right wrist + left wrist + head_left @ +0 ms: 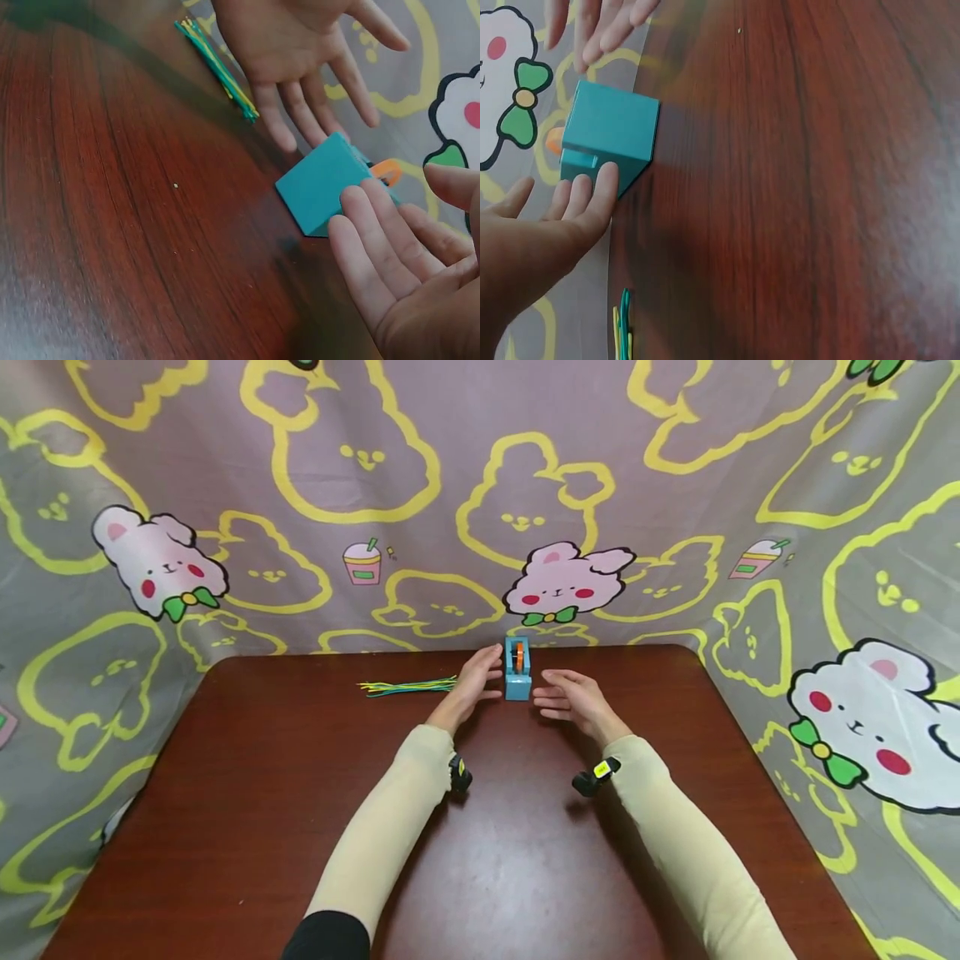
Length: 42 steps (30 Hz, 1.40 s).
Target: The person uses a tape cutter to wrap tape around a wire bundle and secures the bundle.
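A teal tape dispenser [517, 686] with an orange wheel [520, 657] stands at the back of the table, near the patterned cloth. My left hand [474, 680] is at its left side and my right hand [572, 696] at its right, palms facing it. Fingers of both hands are extended and slightly bent, gripping nothing. In the head view a small gap shows between each hand and the dispenser. The dispenser's plain teal end [613, 120] faces the left wrist camera, and the same block [319, 180] lies between both hands in the right wrist view.
Thin yellow and green strands [405, 687] lie in a bundle left of the dispenser, partly behind my left hand. The brown wooden table [262, 793] has rounded back corners. A cloth [420, 543] printed with cartoon animals hangs around its back and sides.
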Each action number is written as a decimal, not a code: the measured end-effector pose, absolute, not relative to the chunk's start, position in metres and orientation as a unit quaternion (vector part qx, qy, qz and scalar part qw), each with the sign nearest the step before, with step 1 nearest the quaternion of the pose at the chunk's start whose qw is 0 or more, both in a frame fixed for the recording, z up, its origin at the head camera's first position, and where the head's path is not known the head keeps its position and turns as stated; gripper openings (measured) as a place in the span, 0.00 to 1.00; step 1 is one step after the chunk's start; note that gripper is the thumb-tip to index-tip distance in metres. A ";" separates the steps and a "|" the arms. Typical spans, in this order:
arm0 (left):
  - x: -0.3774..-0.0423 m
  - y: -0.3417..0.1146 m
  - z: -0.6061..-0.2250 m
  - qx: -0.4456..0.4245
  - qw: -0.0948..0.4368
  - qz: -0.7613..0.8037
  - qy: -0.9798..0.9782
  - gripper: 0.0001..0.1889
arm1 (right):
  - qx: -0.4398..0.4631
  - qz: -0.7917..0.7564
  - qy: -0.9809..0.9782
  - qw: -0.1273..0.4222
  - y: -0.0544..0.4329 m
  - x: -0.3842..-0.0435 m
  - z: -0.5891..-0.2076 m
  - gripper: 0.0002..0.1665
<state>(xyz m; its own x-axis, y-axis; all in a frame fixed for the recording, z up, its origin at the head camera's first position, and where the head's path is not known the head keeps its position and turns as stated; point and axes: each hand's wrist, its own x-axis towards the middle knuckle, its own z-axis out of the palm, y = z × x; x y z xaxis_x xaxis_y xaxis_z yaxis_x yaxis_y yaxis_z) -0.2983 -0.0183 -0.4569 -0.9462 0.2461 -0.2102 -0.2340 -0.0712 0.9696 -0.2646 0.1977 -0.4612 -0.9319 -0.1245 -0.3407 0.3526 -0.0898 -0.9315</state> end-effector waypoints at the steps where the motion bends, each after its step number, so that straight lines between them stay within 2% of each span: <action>1: -0.299 -0.017 -0.457 0.004 0.164 0.730 0.663 0.32 | 0.090 -0.735 0.652 0.165 0.196 -0.266 -0.462 0.34; 16: -0.301 -0.004 -0.457 0.005 0.152 0.717 0.680 0.30 | 0.095 -0.746 0.625 0.207 0.179 -0.280 -0.472 0.29; 20: -0.300 -0.003 -0.456 0.016 0.141 0.717 0.682 0.30 | 0.086 -0.742 0.633 0.203 0.176 -0.283 -0.468 0.29; 29: -0.298 -0.001 -0.469 0.035 0.121 0.699 0.704 0.24 | 0.096 -0.727 0.649 0.204 0.176 -0.283 -0.469 0.28; 42: -0.297 0.003 -0.474 0.060 0.098 0.655 0.747 0.28 | 0.073 -0.694 0.693 0.181 0.174 -0.284 -0.468 0.27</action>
<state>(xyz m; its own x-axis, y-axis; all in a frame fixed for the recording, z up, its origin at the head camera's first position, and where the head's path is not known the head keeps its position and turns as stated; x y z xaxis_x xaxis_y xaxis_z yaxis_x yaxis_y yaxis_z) -0.2965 0.0033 -0.4742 -0.9737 0.2177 -0.0675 -0.0382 0.1360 0.9900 -0.2837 0.1743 -0.4681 -0.9239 -0.1507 -0.3517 0.3519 0.0260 -0.9357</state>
